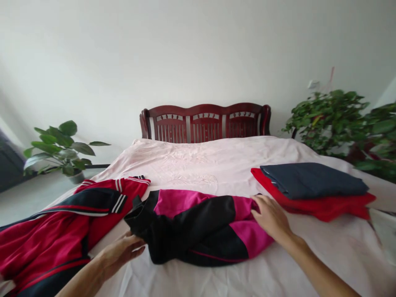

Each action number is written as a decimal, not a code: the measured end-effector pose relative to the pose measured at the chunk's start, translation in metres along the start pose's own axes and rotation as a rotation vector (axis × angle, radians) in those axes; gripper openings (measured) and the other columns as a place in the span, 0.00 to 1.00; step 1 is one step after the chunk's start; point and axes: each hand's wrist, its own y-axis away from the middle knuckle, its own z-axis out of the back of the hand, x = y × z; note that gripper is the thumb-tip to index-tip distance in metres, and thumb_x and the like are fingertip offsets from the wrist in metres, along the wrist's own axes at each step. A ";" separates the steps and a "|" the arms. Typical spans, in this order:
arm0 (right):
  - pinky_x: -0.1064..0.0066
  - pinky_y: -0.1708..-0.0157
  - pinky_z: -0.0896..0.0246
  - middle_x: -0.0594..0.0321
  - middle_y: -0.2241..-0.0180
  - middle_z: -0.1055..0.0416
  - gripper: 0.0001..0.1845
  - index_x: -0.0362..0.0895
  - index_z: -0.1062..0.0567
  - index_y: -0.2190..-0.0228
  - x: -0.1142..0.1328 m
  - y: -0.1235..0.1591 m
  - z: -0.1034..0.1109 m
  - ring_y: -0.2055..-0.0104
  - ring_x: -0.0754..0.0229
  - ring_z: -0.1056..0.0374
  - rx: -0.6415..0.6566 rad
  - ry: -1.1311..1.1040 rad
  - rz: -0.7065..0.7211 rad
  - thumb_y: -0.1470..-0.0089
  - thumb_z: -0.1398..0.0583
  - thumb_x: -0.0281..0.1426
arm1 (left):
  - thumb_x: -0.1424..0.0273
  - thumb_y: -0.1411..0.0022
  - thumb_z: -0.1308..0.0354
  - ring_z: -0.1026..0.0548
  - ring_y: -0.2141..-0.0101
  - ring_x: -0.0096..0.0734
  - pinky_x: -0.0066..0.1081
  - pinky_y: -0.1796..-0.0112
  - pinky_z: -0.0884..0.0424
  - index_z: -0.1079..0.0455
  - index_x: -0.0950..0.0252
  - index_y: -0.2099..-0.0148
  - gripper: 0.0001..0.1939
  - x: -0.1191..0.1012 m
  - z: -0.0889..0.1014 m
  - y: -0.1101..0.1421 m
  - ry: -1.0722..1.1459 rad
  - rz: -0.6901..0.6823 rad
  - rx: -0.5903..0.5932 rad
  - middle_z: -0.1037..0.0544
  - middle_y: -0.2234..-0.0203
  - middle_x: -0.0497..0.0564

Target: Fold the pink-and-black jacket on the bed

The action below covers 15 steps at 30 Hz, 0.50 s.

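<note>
While folded clothes sit stacked, black-and-pink garment looks part-folded, right hand pinching it, left hand grip unclear, red jacket unfolded.

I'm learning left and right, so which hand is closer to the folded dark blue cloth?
The right hand: it's just left of the folded dark blue cloth, a bit nearer the person. The left hand is much farther left.
</note>
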 end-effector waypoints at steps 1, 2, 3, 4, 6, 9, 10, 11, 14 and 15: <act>0.51 0.42 0.42 0.52 0.50 0.27 0.23 0.48 0.22 0.53 0.025 0.008 -0.008 0.45 0.44 0.33 0.061 -0.067 0.131 0.53 0.41 0.28 | 0.68 0.58 0.25 0.19 0.69 0.34 0.27 0.72 0.25 0.24 0.54 0.63 0.18 -0.002 -0.008 0.000 -0.001 0.002 0.016 0.18 0.68 0.48; 0.54 0.41 0.43 0.55 0.49 0.27 0.24 0.51 0.23 0.51 0.050 0.019 -0.016 0.44 0.47 0.34 0.119 -0.143 0.221 0.51 0.42 0.27 | 0.66 0.57 0.24 0.20 0.71 0.31 0.25 0.74 0.27 0.25 0.56 0.62 0.18 -0.004 -0.017 0.000 -0.011 0.005 0.047 0.19 0.69 0.48; 0.55 0.41 0.43 0.59 0.49 0.27 0.27 0.54 0.25 0.48 0.075 0.030 -0.025 0.44 0.48 0.35 0.198 -0.213 0.281 0.51 0.41 0.27 | 0.65 0.56 0.24 0.21 0.73 0.28 0.23 0.75 0.29 0.26 0.58 0.62 0.19 -0.007 -0.025 -0.001 -0.028 -0.001 0.080 0.20 0.71 0.47; 0.57 0.43 0.40 0.60 0.49 0.27 0.31 0.55 0.28 0.45 0.098 0.042 -0.035 0.47 0.49 0.33 0.318 -0.282 0.306 0.52 0.38 0.27 | 0.64 0.56 0.24 0.23 0.76 0.25 0.21 0.76 0.32 0.27 0.60 0.63 0.19 -0.008 -0.033 -0.001 -0.048 -0.017 0.102 0.22 0.74 0.45; 0.62 0.55 0.33 0.60 0.50 0.28 0.44 0.55 0.37 0.38 0.136 0.061 -0.054 0.60 0.56 0.28 0.525 -0.437 0.213 0.57 0.34 0.28 | 0.63 0.55 0.25 0.27 0.78 0.21 0.20 0.76 0.33 0.29 0.62 0.67 0.18 -0.011 -0.049 0.001 -0.082 -0.063 0.160 0.25 0.77 0.42; 0.66 0.62 0.33 0.61 0.55 0.27 0.47 0.52 0.40 0.38 0.168 0.071 -0.079 0.66 0.61 0.29 0.637 -0.648 0.080 0.58 0.32 0.29 | 0.61 0.51 0.27 0.28 0.77 0.19 0.19 0.74 0.34 0.31 0.63 0.68 0.18 -0.012 -0.071 0.008 -0.049 -0.126 0.241 0.26 0.77 0.42; 0.67 0.63 0.33 0.62 0.57 0.27 0.47 0.51 0.40 0.38 0.174 0.071 -0.086 0.66 0.61 0.29 0.643 -0.737 0.056 0.58 0.31 0.30 | 0.61 0.50 0.28 0.27 0.76 0.20 0.19 0.73 0.33 0.31 0.63 0.67 0.17 -0.012 -0.077 0.011 -0.011 -0.145 0.258 0.26 0.76 0.42; 0.69 0.66 0.33 0.63 0.59 0.27 0.47 0.51 0.40 0.38 0.179 0.069 -0.091 0.67 0.62 0.30 0.665 -0.836 0.031 0.58 0.30 0.33 | 0.61 0.49 0.28 0.27 0.75 0.20 0.20 0.72 0.32 0.32 0.63 0.66 0.17 -0.013 -0.084 0.015 0.033 -0.167 0.270 0.25 0.75 0.43; 0.73 0.79 0.38 0.66 0.67 0.27 0.48 0.48 0.40 0.40 0.192 0.065 -0.099 0.78 0.66 0.35 0.799 -1.071 -0.085 0.59 0.29 0.44 | 0.63 0.47 0.29 0.25 0.72 0.22 0.22 0.68 0.28 0.32 0.62 0.64 0.16 -0.015 -0.100 0.025 0.155 -0.239 0.322 0.24 0.73 0.43; 0.74 0.82 0.42 0.66 0.71 0.27 0.44 0.45 0.36 0.43 0.196 0.065 -0.100 0.81 0.67 0.37 0.839 -1.097 -0.126 0.57 0.30 0.48 | 0.63 0.45 0.30 0.25 0.71 0.22 0.22 0.67 0.28 0.32 0.62 0.63 0.15 -0.016 -0.106 0.029 0.174 -0.258 0.359 0.24 0.72 0.44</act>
